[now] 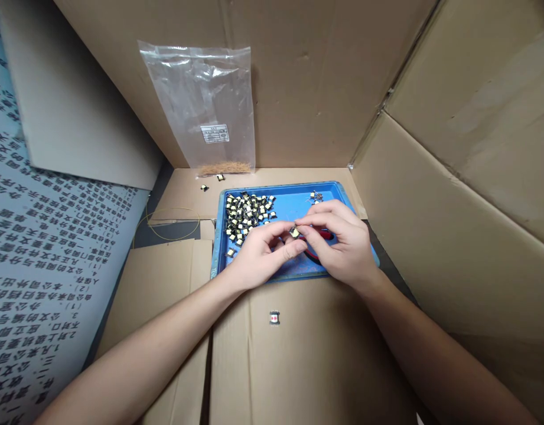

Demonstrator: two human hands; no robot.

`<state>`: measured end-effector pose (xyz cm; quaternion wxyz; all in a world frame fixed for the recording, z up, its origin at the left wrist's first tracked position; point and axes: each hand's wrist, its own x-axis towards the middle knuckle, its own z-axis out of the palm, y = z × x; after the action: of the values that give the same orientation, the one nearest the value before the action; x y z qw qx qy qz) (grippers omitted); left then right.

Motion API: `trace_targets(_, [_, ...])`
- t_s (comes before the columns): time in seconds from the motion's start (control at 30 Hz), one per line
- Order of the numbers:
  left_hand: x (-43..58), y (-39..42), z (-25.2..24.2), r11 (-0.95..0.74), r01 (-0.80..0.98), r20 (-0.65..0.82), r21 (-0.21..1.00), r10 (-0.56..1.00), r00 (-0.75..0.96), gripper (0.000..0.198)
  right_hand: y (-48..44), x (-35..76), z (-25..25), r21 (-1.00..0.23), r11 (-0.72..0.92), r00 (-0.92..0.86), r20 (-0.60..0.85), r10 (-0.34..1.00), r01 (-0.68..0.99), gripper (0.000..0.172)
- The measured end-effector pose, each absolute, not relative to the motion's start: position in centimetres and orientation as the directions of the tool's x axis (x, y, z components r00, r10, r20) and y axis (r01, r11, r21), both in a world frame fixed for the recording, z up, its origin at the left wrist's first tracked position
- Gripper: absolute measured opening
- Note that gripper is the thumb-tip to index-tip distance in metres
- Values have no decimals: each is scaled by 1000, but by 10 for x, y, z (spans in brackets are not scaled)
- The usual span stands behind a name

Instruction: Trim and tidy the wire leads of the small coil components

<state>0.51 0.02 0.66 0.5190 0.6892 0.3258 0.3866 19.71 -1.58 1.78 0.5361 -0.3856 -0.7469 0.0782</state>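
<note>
Over the blue tray (280, 275), my left hand (265, 248) and my right hand (342, 245) meet fingertip to fingertip. Between them is a small yellow-and-black transformer (295, 232), pinched by both hands and partly covered by the fingers. Many similar transformers (247, 213) lie heaped in the tray's left part, beyond my left hand. Under my right hand is a tool with red and black curved handles (313, 255), mostly hidden. Several parts with thin leads (315, 196) lie at the tray's far right. Nearer to me, a transformer with a red mark (274, 317) rests on the cardboard.
A clear plastic bag (209, 100) with orange bits at its bottom leans on the back cardboard wall (307, 82). Two loose parts (204, 188) lie before it. A thin yellow wire (174, 238) loops left of the tray. Another cardboard wall (471, 177) rises at right.
</note>
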Motion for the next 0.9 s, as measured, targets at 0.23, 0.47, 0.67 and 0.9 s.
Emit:
trace_targets(0.23, [4,0,11,-267,56,198,962,824,531,44,-15,196,18,-472,698,-141,766,627,538,13])
trace_targets(0.47, [4,0,10,-297,35,233,954,813,533,42,-20,192,18,-402,732,-119,830,545,550,15])
trace_targets(0.67, [5,-3,13,-338,57,256,940,803,539,39,-20,192,18,-373,713,-130,830,542,593,15])
trace_targets(0.9, [5,-2,10,-366,53,292,929,814,503,38,-16,206,25,-421,685,-82,816,573,595,13])
